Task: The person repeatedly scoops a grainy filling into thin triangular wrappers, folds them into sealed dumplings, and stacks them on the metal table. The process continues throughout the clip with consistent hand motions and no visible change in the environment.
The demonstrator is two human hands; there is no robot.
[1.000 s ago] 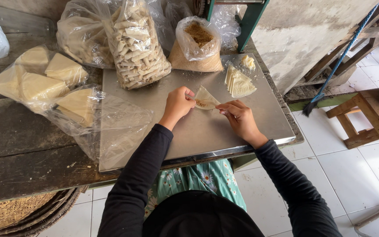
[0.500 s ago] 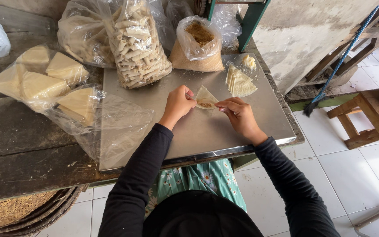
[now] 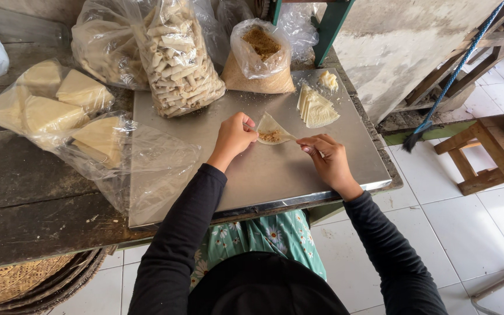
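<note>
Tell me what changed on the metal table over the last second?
Very little. The left hand and right hand stay at the filled wrapper, with only slight finger shifts. The wrapper stack, the bags and the metal sheet stayed put.

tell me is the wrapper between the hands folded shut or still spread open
Spread open: the wrapper lies flat, brown filling showing on it.
</note>
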